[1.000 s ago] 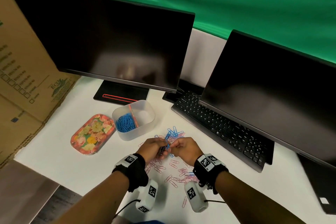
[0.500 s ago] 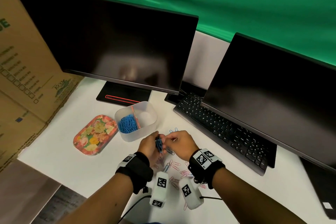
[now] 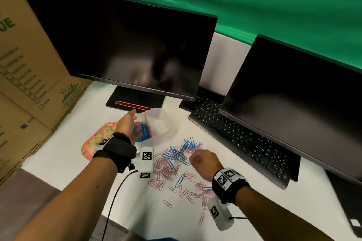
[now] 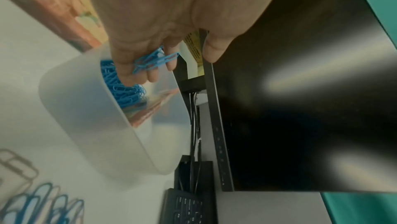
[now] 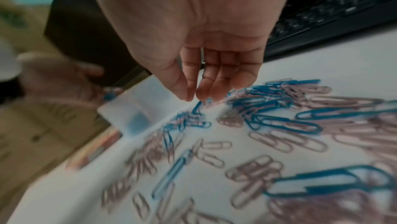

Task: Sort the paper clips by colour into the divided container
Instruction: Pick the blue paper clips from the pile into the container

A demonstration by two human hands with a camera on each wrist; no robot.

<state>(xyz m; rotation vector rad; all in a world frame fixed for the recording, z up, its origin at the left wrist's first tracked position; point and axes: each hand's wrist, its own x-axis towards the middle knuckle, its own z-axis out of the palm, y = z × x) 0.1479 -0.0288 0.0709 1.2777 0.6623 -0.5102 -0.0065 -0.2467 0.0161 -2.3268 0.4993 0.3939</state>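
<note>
- Loosely scattered, the pink and blue paper clips (image 3: pixel 176 164) lie in a heap on the white desk (image 3: pixel 58 162) near its front edge, the blue ones bunched toward the far side of the heap.
- Just left of and beyond the heap stands the divided container (image 3: pixel 162 123), a translucent tub; its left compartment holds a pile of blue clips (image 4: pixel 124 88), and a thin pinkish divider (image 3: pixel 145 118) runs across its middle.
- Over that left compartment hangs the left hand (image 3: pixel 127 125), fingers bent, with a small bunch of blue clips (image 4: pixel 154 62) caught against the fingertips.
- At the near right of the heap the right hand (image 3: pixel 204 161) hovers just above the clips, thumb and fingertips drawn close together and holding nothing.
- Partly under the left wrist, by the desk's left edge, lies a flowered tray (image 3: pixel 94 143).
- Along the back stand two dark monitors (image 3: pixel 127 51), with a black keyboard (image 3: pixel 244 139) under the right one.
- Cardboard boxes (image 3: pixel 29 64) line the left side.
</note>
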